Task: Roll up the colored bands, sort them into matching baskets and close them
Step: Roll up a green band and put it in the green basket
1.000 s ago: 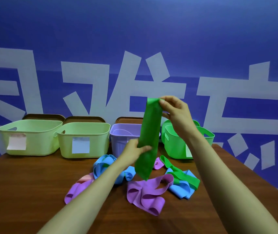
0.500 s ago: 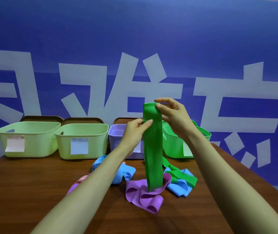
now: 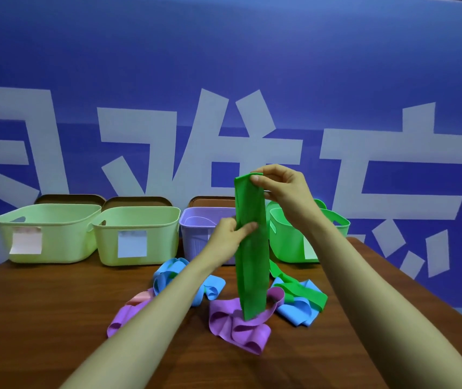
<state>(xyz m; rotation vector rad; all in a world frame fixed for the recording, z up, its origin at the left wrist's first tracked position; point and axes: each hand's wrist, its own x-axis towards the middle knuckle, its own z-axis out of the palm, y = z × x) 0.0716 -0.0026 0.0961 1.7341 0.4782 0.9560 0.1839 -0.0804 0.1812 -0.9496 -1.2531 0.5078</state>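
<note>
A long green band [image 3: 252, 262] hangs straight down above the table. My right hand [image 3: 283, 189] pinches its top end. My left hand [image 3: 230, 237] pinches the band a little lower, at its left edge. The band's bottom end touches a loose purple band [image 3: 238, 327]. More loose bands lie on the table: a blue one [image 3: 173, 273] on the left, a purple and pink one [image 3: 128, 310] further left, a second green band [image 3: 300, 287] over a blue band [image 3: 297, 310] on the right. The green basket [image 3: 288, 240] stands behind my right wrist.
Along the back of the brown table [image 3: 41, 318] stand two pale green baskets [image 3: 47, 231] [image 3: 137, 234] with paper labels and a purple basket [image 3: 199, 228]. Brown lids [image 3: 137, 200] lean behind them. A blue wall with white characters rises close behind. The table's right edge runs diagonally.
The green band has been pulled out to hang straight. My left hand rose from its lower part, then slid a little down along its left edge. My right hand kept the top end.
</note>
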